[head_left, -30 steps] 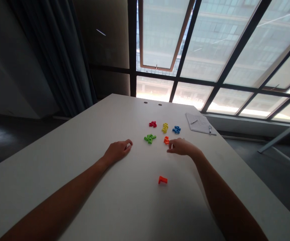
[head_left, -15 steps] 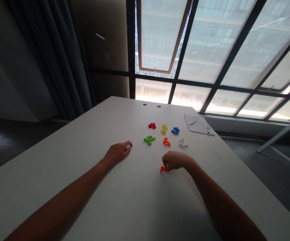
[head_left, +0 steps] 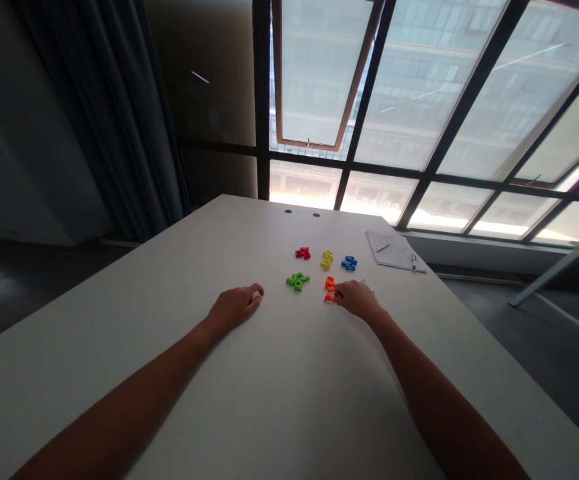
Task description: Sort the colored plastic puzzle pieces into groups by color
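Huge across the far side, a dark-framed window wall (head_left: 399, 100), bright with daylight. Below, stretching from near to far, the broad white tabletop (head_left: 219, 400). Over at far left, a heavy blue-grey curtain (head_left: 104, 120), hanging in deep folds. Far right on the tabletop, a notebook (head_left: 394, 255), handwriting across the page.

And on to the hands! On the left, left hand (head_left: 233, 307) at the tabletop, fingers curled inward, with a pale patch (head_left: 256, 295) between thumb and forefinger; white piece or bare tabletop, no telling which. On the right, right hand (head_left: 358, 299) in the thick of it, fingers drawn together and pinching an orange piece (head_left: 329, 298), just to the near side of an orange cluster (head_left: 329, 284).

Left of there, a green cluster (head_left: 297, 282), widest of the lot. Farther off, in a loose row from left to right, a red cluster (head_left: 303, 253), a yellow cluster (head_left: 326, 260) and a blue cluster (head_left: 349, 263), all well apart. Just beyond the right hand, mostly hidden behind it, a white cluster (head_left: 364, 283). Slimmest of all, two pens (head_left: 414, 263), one on the page, one by the notebook's right edge.
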`<move>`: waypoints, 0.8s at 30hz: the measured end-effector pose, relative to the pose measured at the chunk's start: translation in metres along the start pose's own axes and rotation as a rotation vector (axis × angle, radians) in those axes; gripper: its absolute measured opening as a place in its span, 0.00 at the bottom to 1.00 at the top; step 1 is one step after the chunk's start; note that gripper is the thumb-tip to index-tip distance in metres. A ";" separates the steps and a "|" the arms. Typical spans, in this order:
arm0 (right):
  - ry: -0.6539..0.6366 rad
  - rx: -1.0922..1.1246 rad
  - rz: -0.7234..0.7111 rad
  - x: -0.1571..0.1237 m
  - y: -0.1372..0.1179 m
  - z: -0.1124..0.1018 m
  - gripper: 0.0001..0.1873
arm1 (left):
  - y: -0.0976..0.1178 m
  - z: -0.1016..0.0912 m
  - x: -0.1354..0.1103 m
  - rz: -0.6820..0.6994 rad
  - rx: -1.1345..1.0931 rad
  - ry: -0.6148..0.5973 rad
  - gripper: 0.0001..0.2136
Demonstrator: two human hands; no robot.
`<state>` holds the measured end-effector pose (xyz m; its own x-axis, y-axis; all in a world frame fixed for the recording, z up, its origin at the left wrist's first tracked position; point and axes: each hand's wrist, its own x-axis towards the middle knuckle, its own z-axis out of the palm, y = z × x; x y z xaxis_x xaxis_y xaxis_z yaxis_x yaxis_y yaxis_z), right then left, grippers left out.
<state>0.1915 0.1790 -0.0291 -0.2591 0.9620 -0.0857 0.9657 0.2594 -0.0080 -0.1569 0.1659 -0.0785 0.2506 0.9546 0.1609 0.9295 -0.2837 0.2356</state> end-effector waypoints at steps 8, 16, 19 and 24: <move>0.137 -0.018 0.048 -0.002 -0.005 -0.010 0.12 | 0.002 -0.002 -0.001 0.004 -0.003 -0.002 0.11; 0.346 0.127 -0.199 -0.057 -0.026 -0.019 0.13 | 0.009 -0.007 -0.006 -0.005 0.007 0.002 0.11; 0.333 0.153 -0.289 -0.086 -0.031 0.010 0.11 | 0.022 -0.003 -0.014 -0.052 -0.017 0.023 0.10; 0.429 0.256 -0.427 -0.117 -0.040 0.053 0.17 | 0.048 0.008 -0.039 0.093 -0.101 -0.016 0.09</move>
<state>0.1836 0.0512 -0.0712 -0.5523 0.7412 0.3815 0.7360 0.6484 -0.1943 -0.1205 0.1157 -0.0808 0.3392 0.9249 0.1716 0.8702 -0.3778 0.3162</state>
